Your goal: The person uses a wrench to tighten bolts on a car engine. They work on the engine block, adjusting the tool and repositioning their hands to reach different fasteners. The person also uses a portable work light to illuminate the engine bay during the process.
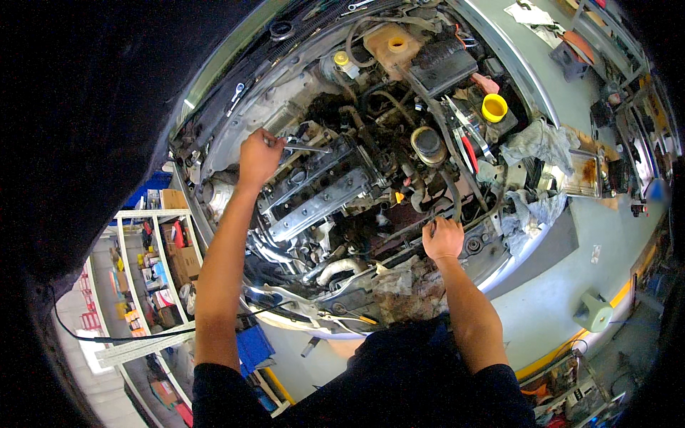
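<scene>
Slim metal tool (308, 149) lies across the back part of a car engine (319, 216), one end in the person's left hand (261, 158) and the other reaching over the dark, ridged cover toward the middle of the engine bay. The left grip is pinching the tool near its end, with the fingers bent around it and the forearm stretched up from the lower edge. Whether the far tip touches the engine cannot be told.

The right hand (443, 240) is at the front side of the bay, next to a dark hose (454, 198). Its fingers are curled inward; I cannot tell whether that grip pinches anything, since the back of the hand hides the palm.

Right of the engine, red-handled pliers (469, 153) lie among other tools, near a yellow cup (494, 108). Two crumpled grey cloths, an upper cloth (540, 145) and a lower cloth (534, 212), rest along the right edge. Above the left hand, a silver spanner (236, 98) lies on the rear panel. White shelves (146, 213) stand at the lower left, and a pale green stool (594, 312) stands on the floor at the lower right.
</scene>
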`<move>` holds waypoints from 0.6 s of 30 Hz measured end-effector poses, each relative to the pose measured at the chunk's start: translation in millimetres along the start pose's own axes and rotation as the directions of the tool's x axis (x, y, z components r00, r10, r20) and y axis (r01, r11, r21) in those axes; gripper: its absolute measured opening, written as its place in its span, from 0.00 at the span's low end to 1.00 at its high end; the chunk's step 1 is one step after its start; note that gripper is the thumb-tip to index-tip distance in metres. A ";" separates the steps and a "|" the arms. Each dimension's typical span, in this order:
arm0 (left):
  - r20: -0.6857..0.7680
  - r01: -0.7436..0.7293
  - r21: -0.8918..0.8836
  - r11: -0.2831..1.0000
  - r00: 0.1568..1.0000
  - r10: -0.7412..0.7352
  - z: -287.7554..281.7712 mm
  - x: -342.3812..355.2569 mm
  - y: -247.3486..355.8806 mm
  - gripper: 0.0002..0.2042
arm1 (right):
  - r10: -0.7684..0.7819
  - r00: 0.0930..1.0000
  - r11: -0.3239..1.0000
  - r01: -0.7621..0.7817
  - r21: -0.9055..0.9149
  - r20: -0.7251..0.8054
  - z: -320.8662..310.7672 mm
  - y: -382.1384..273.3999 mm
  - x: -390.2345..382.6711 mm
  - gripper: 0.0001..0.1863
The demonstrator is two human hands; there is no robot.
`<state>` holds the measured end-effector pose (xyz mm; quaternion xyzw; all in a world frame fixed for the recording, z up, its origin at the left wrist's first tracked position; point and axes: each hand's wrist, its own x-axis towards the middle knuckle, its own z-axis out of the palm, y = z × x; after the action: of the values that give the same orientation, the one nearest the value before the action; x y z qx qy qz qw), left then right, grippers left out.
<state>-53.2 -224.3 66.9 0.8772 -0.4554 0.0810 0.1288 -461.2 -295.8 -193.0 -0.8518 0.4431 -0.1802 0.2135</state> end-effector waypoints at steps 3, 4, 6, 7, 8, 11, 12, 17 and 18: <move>0.237 0.031 0.115 0.993 0.970 -0.058 -8.7 15.6 8.7 0.17 | 0.000 1.000 1.000 0.000 -0.011 0.014 -0.4 1.2 0.0 0.14; 0.287 -0.021 0.138 0.990 0.958 -0.020 -9.0 17.8 7.8 0.17 | -0.002 1.000 1.000 0.002 -0.016 0.018 -0.7 1.7 0.3 0.14; 0.385 -0.433 0.174 0.884 0.857 0.344 -13.7 11.4 3.8 0.17 | 0.008 1.000 1.000 -0.008 0.000 0.018 -0.7 -0.2 -0.4 0.14; 0.436 -0.614 0.173 0.770 0.749 0.499 -14.4 9.3 2.4 0.18 | 0.012 1.000 1.000 -0.012 0.008 0.018 -1.0 -0.6 -0.6 0.14; 0.435 -0.587 0.180 0.789 0.767 0.472 -14.7 12.1 5.9 0.17 | 0.014 1.000 1.000 -0.014 0.009 0.021 -1.2 -0.3 -0.2 0.14; 0.369 -0.228 0.153 0.962 0.916 0.159 -9.8 17.7 21.2 0.18 | 0.013 1.000 1.000 -0.014 0.014 0.016 -1.1 0.5 2.0 0.14; 0.298 -0.059 0.116 0.992 0.954 0.021 -6.5 18.3 8.2 0.19 | 0.005 1.000 1.000 -0.005 0.018 0.011 -0.9 -0.5 0.6 0.14; 0.224 0.254 0.057 0.965 0.939 -0.261 -10.2 16.5 12.5 0.23 | 0.000 1.000 1.000 0.000 0.001 -0.020 -1.1 0.1 0.3 0.14; 0.210 0.127 0.130 0.983 0.966 -0.153 -13.0 10.8 19.5 0.23 | 0.002 1.000 1.000 -0.002 -0.002 -0.009 -1.4 -0.1 0.8 0.14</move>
<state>-63.3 -239.6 85.1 0.9168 -0.3981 0.0007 0.0322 -461.5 -296.7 -191.7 -0.8508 0.4450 -0.1833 0.2111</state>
